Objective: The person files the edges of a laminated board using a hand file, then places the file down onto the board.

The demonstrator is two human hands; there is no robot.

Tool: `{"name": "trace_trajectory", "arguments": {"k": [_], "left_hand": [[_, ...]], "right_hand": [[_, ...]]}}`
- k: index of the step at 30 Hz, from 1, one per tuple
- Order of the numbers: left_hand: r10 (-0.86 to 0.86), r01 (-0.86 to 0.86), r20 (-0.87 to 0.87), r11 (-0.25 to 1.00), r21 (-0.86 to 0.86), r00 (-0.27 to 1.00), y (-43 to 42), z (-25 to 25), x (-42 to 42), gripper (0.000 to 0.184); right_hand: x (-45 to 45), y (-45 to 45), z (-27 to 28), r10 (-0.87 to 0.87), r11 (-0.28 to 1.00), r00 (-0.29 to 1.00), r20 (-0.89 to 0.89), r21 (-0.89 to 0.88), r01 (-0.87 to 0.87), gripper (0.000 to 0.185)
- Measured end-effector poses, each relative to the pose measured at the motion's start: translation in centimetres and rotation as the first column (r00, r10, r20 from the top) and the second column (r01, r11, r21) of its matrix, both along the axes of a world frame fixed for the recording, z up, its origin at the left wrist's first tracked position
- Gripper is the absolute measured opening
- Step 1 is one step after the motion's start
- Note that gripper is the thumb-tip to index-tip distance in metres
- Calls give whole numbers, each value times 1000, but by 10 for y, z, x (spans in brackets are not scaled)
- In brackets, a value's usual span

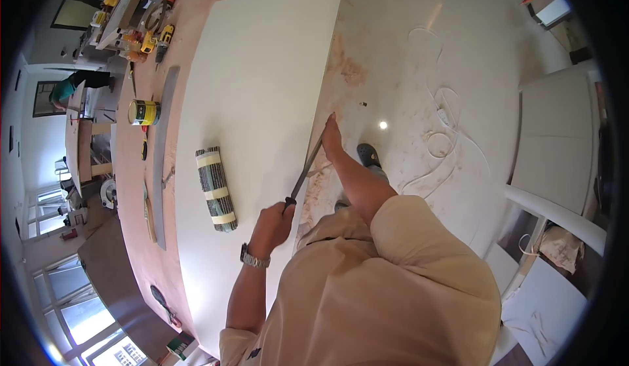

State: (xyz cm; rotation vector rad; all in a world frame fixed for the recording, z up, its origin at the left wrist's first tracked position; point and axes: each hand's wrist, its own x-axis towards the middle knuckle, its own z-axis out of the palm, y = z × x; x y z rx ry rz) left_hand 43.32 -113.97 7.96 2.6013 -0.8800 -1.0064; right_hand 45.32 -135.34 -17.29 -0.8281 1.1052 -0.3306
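A long white panel lies on the workbench. A flat file with a black handle slants along the panel's near right edge. My left hand, with a metal-band watch on the wrist, is closed round the handle. At the far end, my right hand grips the file's tip; its fingers are partly hidden. On the panel, left of the file, rests a dark striped roll bound with pale tape bands.
Left of the panel are a long grey metal strip, a yellow-labelled can, a brush and a cordless drill. A white cable lies looped on the dusty floor. Another person bends over a far bench.
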Motion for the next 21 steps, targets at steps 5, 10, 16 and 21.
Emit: {"name": "trace_trajectory", "arguments": {"k": [5,10,16,21], "left_hand": [[189,-203,-171,977,-71,967,22,38,-16,28],[423,-504,-380,853,-140,822,56,62,-40,26],[468,-652,-469,644,-400,749,119,38,-69,17],[492,-691,-488,557,-461,721,160,-2,-76,15]], "right_hand": [[-30,-23,32,-135,977,966,222,193,92,88],[-134,-69,-58,312,901,934,-174,-256,-349,79],[-315,-81,-25,514,525,215,-831,107,-844,75],[-374,-62,-26,527,390,154,-836,77,-918,71]]}}
